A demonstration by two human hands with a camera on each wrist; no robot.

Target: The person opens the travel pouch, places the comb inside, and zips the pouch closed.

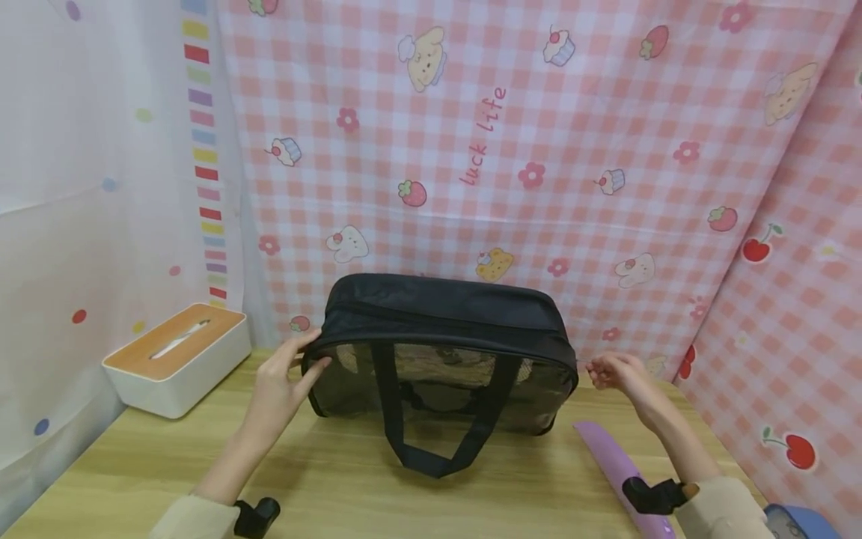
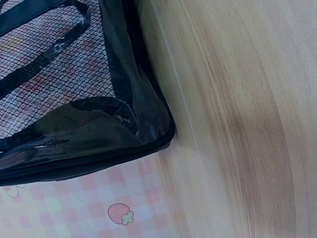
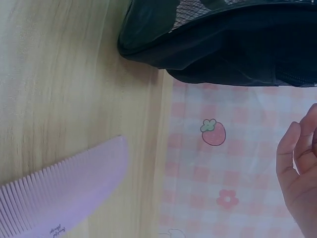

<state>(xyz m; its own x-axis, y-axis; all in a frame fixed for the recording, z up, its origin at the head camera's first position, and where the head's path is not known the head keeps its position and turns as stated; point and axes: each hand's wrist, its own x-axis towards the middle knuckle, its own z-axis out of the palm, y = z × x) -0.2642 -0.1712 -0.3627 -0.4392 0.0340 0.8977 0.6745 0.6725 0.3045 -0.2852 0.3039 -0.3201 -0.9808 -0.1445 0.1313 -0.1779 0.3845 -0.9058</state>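
Dotted white curtain [image 1: 81, 247]: hanging at the far left, with a band of coloured blocks along its right edge.
Tissue box [image 1: 195, 370]: white-walled with an orange-brown top, on the table beside the curtain; slot in the lid, white tissue showing.
Left hand [image 1: 279, 374]: clamped on the left end of the bag, thumb on the near side, fingers at the upper corner; out of frame in the left wrist view.
Left wrist device [image 1: 257, 516]: black, beside a cream sleeve.
Black bag [image 1: 444, 314]: upright at mid-table, near the rear cloth; see-through front panel, mesh visible through it, zip line along the top.
Handle [image 1: 438, 464]: black strap, drooping over the front panel towards the table.
Wooden table [image 1: 512, 494]: pale, grained, beneath bag, box and comb.
Gingham cloth [image 1: 377, 165]: pink and white, behind the bag, printed with strawberries, cupcakes and "luck life".
Purple comb [image 1: 609, 457]: flat on the table, tip near the bag's lower right corner but apart from it; toothed edge clear in the right wrist view.
Right hand [image 1: 619, 374]: just beyond the bag's right end, fingers curled; cannot tell if pinching anything.
Right wrist device [image 1: 653, 495]: black, over part of the comb.
Blue object [image 1: 808, 516]: at the lower right, cut by the frame.
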